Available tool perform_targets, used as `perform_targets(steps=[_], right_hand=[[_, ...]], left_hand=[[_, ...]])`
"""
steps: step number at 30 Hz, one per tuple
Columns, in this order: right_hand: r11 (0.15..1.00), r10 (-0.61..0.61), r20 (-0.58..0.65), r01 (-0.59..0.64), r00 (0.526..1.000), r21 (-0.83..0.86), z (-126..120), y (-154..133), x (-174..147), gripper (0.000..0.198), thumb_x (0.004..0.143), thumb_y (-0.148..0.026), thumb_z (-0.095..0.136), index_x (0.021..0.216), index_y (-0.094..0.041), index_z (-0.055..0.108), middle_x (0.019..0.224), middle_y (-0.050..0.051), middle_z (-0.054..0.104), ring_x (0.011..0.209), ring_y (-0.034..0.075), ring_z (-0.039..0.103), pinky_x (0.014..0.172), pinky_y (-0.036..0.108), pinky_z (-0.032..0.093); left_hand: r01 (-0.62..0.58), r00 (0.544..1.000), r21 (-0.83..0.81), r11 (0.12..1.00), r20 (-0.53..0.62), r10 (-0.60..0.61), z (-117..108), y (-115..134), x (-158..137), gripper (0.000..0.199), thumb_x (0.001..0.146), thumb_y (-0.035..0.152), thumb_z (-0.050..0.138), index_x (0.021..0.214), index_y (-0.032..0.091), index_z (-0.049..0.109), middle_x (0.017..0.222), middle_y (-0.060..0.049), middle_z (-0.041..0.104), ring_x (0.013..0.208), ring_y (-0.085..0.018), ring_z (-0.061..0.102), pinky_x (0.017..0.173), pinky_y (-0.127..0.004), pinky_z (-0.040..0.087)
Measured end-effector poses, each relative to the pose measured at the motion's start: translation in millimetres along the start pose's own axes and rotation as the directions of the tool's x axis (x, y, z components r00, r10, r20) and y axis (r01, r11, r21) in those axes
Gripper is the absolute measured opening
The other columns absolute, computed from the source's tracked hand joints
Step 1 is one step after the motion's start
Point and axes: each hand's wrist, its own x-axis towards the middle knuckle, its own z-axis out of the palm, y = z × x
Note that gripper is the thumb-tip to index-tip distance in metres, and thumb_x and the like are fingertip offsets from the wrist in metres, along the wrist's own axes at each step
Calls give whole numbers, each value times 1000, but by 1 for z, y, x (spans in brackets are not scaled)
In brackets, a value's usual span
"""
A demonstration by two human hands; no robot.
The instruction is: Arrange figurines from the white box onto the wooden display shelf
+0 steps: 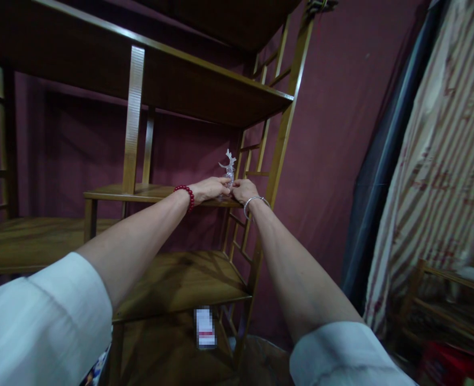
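Note:
A small clear and whitish figurine with antler-like branches (230,162), probably a deer, stands upright at the right end of a wooden middle shelf (156,191). My left hand (210,188), with a red bead bracelet at the wrist, closes on it from the left. From the right, my right hand (244,190), wearing a silver bangle, has its fingers bent around the figurine's lower part. Both hands rest close together at the shelf's height. Fingers cover most of the figurine's base, so its contact with the wood is hidden.
Wooden rack boards surround the hands: an upper shelf (204,80), an upright post (134,123) and a lattice side frame (283,145). Below lies a lower shelf (196,273); a blurred white item (205,328) is beneath it. A striped curtain (433,161) hangs right.

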Motion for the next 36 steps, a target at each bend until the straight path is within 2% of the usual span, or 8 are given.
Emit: perform_targets(steps=[6,10,17,21,25,29,33,36], right_hand=[[999,18,27,-19,999,36,0,2,-1,23,63,-22,56,83,-20,67,75,3,65,72,15,58,61,20,40],[997,50,23,-52,998,62,-1,1,-3,26,61,-19,57,84,-21,67,78,3,66,76,16,58,64,22,41],[981,169,-124,-155,978,114,-3,-2,-9,25,63,-17,55,84,-20,66,84,6,67,81,18,59,71,25,43],[948,192,-241,-116,951,297,-2,3,-16,33,67,-11,46,95,-17,61,86,5,66,78,13,60,72,22,45],[832,212,-276,-25,937,554,-3,4,-29,35,72,-12,38,104,-13,53,90,5,64,72,9,61,66,20,47],[783,184,-326,62,927,619,-11,-13,-63,34,77,-19,35,107,-13,49,94,7,63,75,10,61,62,18,47],[773,50,-307,158,950,615,-11,-38,-126,33,79,-26,34,102,-13,53,89,6,64,73,12,60,64,19,46],[786,20,-207,112,978,607,9,-52,-183,34,81,-28,30,102,-15,54,91,5,63,72,12,58,65,20,46]], left_hand=[[-28,996,155,987,-77,41,-3,-4,-2,66,55,1,51,119,16,49,83,-2,63,59,-7,48,57,-19,37],[-50,992,158,986,-105,67,-6,-11,4,66,54,0,52,118,16,51,81,-2,64,61,-8,51,57,-19,38],[-1,971,188,982,-233,46,-4,-15,7,38,61,4,50,96,9,63,85,-9,66,70,-13,57,64,-21,43],[28,923,384,923,-363,123,-5,-13,-1,31,59,6,49,83,13,68,83,-8,67,75,-15,57,70,-22,42],[-23,878,485,874,-408,250,-6,-8,-11,28,62,8,47,77,16,69,81,-6,67,79,-16,58,76,-23,41],[-91,822,391,916,-490,291,4,-4,-30,28,67,10,42,76,16,68,77,-3,67,74,-14,58,74,-22,43],[-192,821,271,943,-482,305,30,-13,-77,27,71,13,40,78,17,65,79,-1,66,71,-11,57,72,-21,43],[-97,800,249,964,-556,224,49,-34,-127,23,73,14,40,78,19,62,81,-1,64,73,-11,56,72,-22,43]])
